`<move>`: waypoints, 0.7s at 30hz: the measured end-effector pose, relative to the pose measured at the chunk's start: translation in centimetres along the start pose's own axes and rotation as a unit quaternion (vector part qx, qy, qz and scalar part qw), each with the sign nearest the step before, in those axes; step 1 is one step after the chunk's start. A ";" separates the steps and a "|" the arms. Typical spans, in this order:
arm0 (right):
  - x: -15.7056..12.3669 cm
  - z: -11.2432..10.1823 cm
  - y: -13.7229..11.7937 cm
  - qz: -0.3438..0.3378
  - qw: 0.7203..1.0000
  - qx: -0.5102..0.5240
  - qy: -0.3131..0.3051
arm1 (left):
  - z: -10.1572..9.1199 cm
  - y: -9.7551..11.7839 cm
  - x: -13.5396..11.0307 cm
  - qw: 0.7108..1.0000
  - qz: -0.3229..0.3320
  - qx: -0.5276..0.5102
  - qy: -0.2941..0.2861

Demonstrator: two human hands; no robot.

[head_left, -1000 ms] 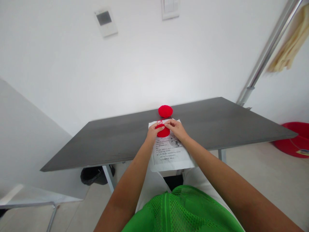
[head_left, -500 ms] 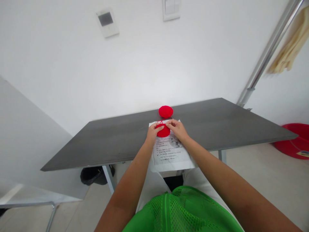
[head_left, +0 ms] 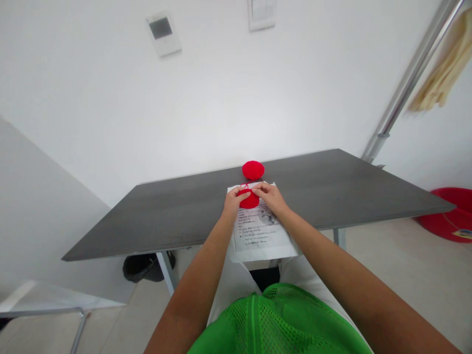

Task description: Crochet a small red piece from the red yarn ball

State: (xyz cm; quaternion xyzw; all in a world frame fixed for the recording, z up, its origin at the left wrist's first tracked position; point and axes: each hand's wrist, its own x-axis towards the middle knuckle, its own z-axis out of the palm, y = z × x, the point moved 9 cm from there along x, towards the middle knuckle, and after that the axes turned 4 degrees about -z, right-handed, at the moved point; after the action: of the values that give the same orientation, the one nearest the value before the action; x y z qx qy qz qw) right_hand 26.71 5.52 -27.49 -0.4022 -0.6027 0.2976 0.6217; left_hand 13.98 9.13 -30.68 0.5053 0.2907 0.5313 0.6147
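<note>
Over a printed paper sheet [head_left: 254, 241], my left hand [head_left: 232, 200] is closed on the left edge of a round red crochet piece [head_left: 250, 201], thumb on top. My right hand [head_left: 268, 192] pinches at the piece's upper right edge. A thin dark end, like that of a crochet hook [head_left: 262, 179], sticks out above its fingers; the rest is hidden. A loop of red yarn [head_left: 244, 186] rises between the hands. Just beyond them, a red ball of yarn [head_left: 253, 170] rests on the table.
The dark grey table [head_left: 177, 211] stands against a white wall, and the sheet hangs over its front edge. A black bin [head_left: 143, 268] is below at left. At right are a red basin [head_left: 453, 216] on the floor, a metal pole [head_left: 409, 83] and hanging cream gloves [head_left: 442, 73].
Almost nothing differs. Both hands stay at the red crochet piece, which has shifted very slightly; the ball of yarn has not moved.
</note>
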 end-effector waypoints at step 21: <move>0.1 -0.1 0.1 -0.009 1.000 -0.014 0.000 | -0.2 0.0 0.2 1.000 0.005 0.010 0.000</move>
State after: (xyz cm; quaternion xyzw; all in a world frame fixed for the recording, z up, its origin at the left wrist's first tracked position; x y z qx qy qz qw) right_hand 26.80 5.63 -27.54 -0.4053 -0.6105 0.2834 0.6186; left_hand 13.89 9.42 -30.74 0.5128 0.2941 0.5312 0.6069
